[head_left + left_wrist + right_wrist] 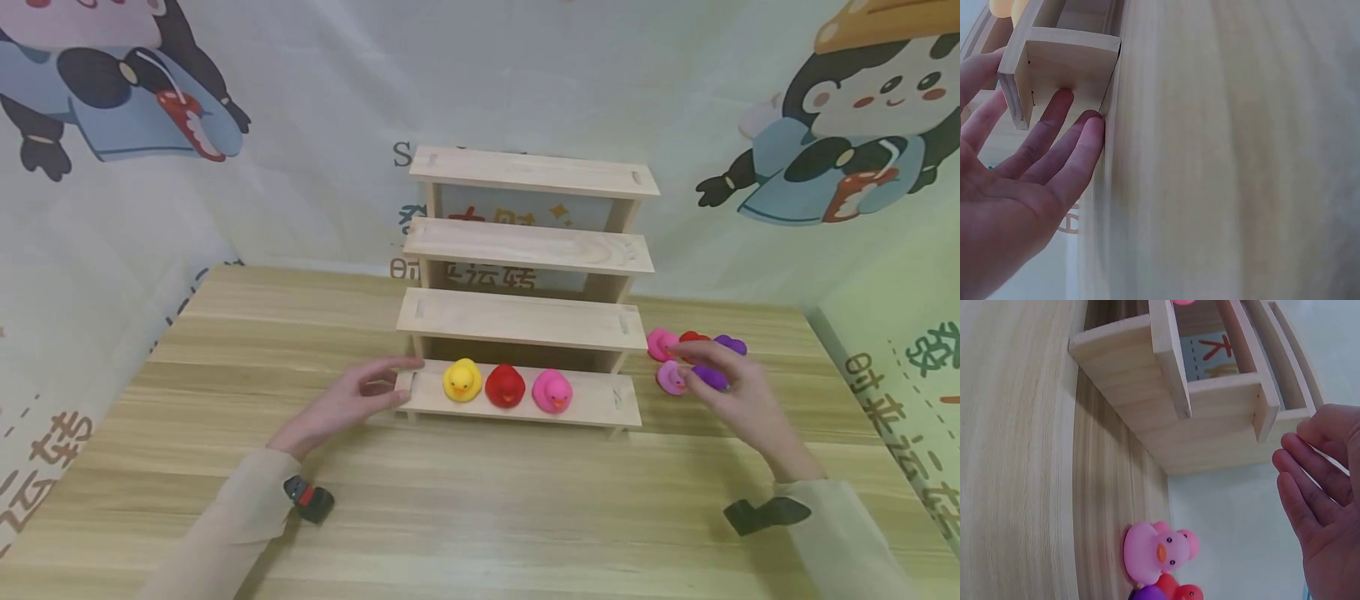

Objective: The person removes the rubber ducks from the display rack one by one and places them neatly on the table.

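A stepped wooden shelf with several tiers stands in the middle of the table. Its lowest board carries a yellow duck, a red duck and a bright pink duck, side by side. My left hand rests against that board's left end; the left wrist view has its fingertips at the side support. Over a group of ducks to the right of the shelf hovers my right hand, holding nothing. A light pink duck in that group lies below the fingers.
Beside the light pink duck are another pink duck, a red duck and purple ducks, partly hidden by the right hand. A printed cloth hangs behind the wooden table.
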Tool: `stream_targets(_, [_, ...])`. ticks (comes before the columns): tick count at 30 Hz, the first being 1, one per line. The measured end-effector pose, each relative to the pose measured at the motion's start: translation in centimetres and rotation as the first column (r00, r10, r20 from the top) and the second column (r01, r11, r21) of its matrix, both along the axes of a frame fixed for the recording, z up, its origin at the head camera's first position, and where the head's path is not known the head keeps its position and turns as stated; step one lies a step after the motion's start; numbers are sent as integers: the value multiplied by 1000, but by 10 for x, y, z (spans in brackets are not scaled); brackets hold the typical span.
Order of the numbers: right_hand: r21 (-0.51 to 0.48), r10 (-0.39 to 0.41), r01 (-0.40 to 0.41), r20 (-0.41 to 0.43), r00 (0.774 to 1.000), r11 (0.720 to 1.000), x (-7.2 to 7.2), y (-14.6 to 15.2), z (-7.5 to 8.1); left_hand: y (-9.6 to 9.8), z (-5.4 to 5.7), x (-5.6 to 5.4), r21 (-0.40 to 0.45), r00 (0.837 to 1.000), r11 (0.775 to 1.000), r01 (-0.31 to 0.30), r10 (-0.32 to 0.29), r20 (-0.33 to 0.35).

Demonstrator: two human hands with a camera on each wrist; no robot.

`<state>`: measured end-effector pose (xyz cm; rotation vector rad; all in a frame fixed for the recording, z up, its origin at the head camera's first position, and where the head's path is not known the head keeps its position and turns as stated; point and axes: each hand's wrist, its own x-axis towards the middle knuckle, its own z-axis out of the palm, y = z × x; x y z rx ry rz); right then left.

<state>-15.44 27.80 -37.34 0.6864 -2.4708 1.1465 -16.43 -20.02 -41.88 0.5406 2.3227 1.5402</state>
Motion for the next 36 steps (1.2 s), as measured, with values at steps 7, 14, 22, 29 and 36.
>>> stream_targets(7, [-27,57,-56,49,997,998,0,-12,0,-3,2,0,-45,998,999,-2,5,60])
stream_targets(14, [-75,127,-126,6,992,989,0,-24,-5,-2,3,-2,-49,997,998,30,-27,66])
stream_targets(22, [-69,234,-237,-38,971,969,-2,-43,-11,-2,5,-3,-42,995,998,46,-43,85])
stream_targets(29, [-3,248,-248,-41,968,969,-3,-57,-14,-3,2,-5,-22,995,998,52,-50,87])
stream_targets(36, [36,287,-287,7,958,957,-4,-73,-20,-5,0,-5,-18,996,998,63,-62,68])
